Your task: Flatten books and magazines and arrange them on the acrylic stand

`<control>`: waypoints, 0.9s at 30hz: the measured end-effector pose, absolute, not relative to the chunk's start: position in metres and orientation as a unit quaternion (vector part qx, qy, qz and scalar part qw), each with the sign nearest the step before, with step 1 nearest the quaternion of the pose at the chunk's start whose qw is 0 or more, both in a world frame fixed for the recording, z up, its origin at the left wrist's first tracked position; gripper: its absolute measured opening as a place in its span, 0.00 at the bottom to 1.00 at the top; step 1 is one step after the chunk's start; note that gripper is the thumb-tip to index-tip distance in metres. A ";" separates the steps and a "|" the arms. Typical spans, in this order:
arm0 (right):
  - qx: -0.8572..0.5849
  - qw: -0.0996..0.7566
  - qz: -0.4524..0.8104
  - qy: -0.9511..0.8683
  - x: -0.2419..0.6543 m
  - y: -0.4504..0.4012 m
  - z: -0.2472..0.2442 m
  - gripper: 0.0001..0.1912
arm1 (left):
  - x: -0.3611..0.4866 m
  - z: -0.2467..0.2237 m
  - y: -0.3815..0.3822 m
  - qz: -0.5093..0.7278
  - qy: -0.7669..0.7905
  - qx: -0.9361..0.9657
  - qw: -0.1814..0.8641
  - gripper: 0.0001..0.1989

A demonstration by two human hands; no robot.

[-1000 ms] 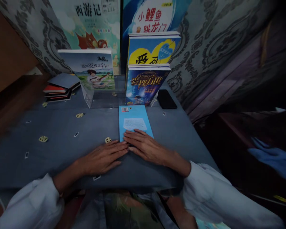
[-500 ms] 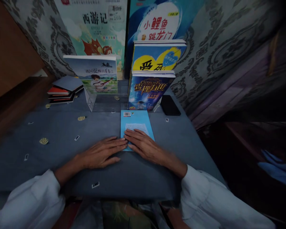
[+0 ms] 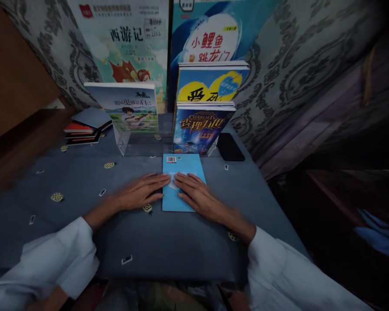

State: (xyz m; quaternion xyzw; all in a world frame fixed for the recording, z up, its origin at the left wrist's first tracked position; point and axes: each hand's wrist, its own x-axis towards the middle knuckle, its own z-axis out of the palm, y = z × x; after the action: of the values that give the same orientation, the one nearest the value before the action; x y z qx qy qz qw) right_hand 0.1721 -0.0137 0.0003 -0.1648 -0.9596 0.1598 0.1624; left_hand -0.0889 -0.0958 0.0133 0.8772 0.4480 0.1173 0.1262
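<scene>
**Left hand [image 3: 145,191] and right hand [image 3: 199,196] flat on a book [image 3: 186,164]**

Nearest, through the head camera, I see two pale sleeves [image 3: 60,250] reaching over the table [image 3: 168,246]. The left fingers are outstretched, thumb a little apart, their tips just over the book's left edge. The right fingers, also extended, lie across its middle and right side. Neither hand grasps anything; how hard they press, I cannot tell. The book lies flat, barcode [image 3: 171,160] at its far end, before a clear stand [image 3: 142,147]; whether the two touch, I cannot tell. For good contact, I judge light, even pressure best, with the left fingertips set further in so that the book does not skew. Beyond, the stand bears upright books [image 3: 197,129]; a phone [image 3: 231,147] lies to its right, a stack [image 3: 87,125] to its left. Taller volumes [image 3: 132,43] stand behind.
</scene>
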 end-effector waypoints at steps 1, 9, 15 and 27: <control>-0.167 0.164 0.161 -0.959 0.172 -0.012 0.000 0.23 | -0.090 0.013 -0.092 0.119 0.450 0.876 0.126 0.27; -0.180 0.177 0.156 -0.955 0.169 0.002 -0.002 0.23 | -0.095 0.009 -0.059 0.137 0.476 0.861 0.111 0.28; -0.190 0.184 0.153 -0.952 0.166 0.012 -0.001 0.23 | -0.096 0.005 -0.039 0.155 0.502 0.846 0.090 0.30; -0.257 0.155 0.132 -0.945 0.149 0.033 -0.001 0.24 | -0.092 0.001 -0.029 0.181 0.518 0.832 0.080 0.28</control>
State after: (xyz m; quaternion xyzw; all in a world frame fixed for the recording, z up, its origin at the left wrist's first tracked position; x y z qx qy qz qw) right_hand 0.1495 0.0329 -0.0006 -0.2567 -0.9448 0.1320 0.1551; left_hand -0.0915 -0.0287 0.0007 0.8318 0.5183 0.1815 0.0802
